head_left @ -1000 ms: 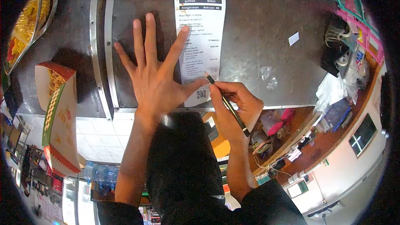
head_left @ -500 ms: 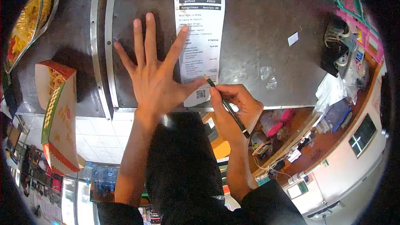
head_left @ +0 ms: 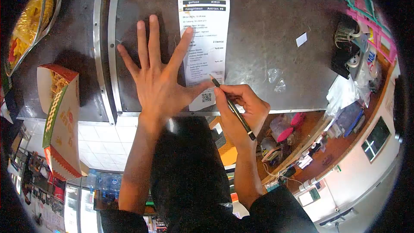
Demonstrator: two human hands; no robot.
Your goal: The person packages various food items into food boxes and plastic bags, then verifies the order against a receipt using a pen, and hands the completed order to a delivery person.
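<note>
A long printed receipt (head_left: 206, 26) lies on the dark tabletop (head_left: 267, 13), its lower end by the table's front edge. My left hand (head_left: 161, 80) is flat with fingers spread; its thumb and index finger rest on the paper, the other fingers on the table. A dark pencil (head_left: 235, 111) is gripped between the thumb and fingers of my right hand (head_left: 243, 112). The pencil's tip points at the lower part of the print, just above the QR code (head_left: 206, 97) and close to my left thumb.
A paper food box (head_left: 64, 116) with fried food stands at the left, beside a metal strip between table sections. A clear-windowed food pack (head_left: 32, 30) is at the upper left. A small white paper scrap (head_left: 301, 39), crumpled clear plastic (head_left: 276, 80) and a white plastic bag (head_left: 341, 97) lie to the right.
Both hands stay in nearly the same pose. The receipt, both hands and the pencil appear shifted very slightly left in view.
</note>
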